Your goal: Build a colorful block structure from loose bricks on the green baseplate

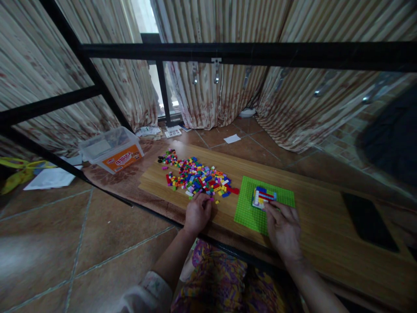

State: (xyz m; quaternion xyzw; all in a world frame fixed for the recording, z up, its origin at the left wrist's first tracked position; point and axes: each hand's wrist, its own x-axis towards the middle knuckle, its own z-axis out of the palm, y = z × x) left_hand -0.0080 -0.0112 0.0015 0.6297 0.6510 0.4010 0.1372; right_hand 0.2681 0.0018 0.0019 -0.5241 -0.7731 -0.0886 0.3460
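Observation:
A green studded baseplate [246, 208] lies on the wooden board in front of me. On it sits a small build of toy bricks [260, 196] in white, red, blue and light blue. My right hand [285, 228] reaches over the plate's right part, its fingertips pinched together at the build's near edge; whatever is between them is hidden. To the left spreads a heap of loose toy bricks [195, 174] in many colours. At its near edge rests my left hand [198, 212], fingers curled together beside a few small pink and yellow bricks. What it holds, if anything, I cannot make out.
A clear plastic box [110, 150] with an orange label stands left of the wooden board [312, 217]. At the right lies a dark flat object [369, 221]. Black metal bars [228, 51] cross behind, before striped curtains. Papers [232, 138] lie on the tiled floor.

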